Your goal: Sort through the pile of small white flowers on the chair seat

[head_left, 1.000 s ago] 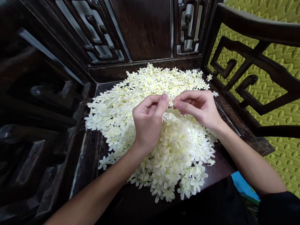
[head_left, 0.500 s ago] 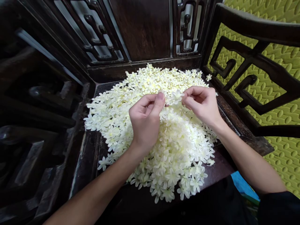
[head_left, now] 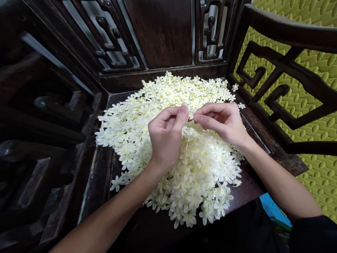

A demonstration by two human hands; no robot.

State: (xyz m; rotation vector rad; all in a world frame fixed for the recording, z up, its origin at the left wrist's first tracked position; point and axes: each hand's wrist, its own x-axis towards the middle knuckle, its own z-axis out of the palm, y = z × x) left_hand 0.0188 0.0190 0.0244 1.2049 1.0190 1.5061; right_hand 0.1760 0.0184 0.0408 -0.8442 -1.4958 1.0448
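A big heap of small cream-white flowers point(head_left: 163, 95) covers the dark wooden chair seat point(head_left: 252, 189). Above the heap's middle my left hand point(head_left: 165, 137) and my right hand point(head_left: 223, 121) meet fingertip to fingertip. Both are closed in a pinch on one small flower point(head_left: 191, 116) held between them, mostly hidden by the fingers. My forearms come in from the lower left and lower right.
The carved dark chair back point(head_left: 163, 35) stands behind the heap. An openwork wooden armrest point(head_left: 284, 66) rises on the right, with a green patterned wall point(head_left: 316, 102) behind it. Dark carved wood fills the left. A blue item point(head_left: 273, 211) lies at lower right.
Half a second ago my hands were a little apart with a flower showing between them; they have come back together and pinch it closely, as one second ago.
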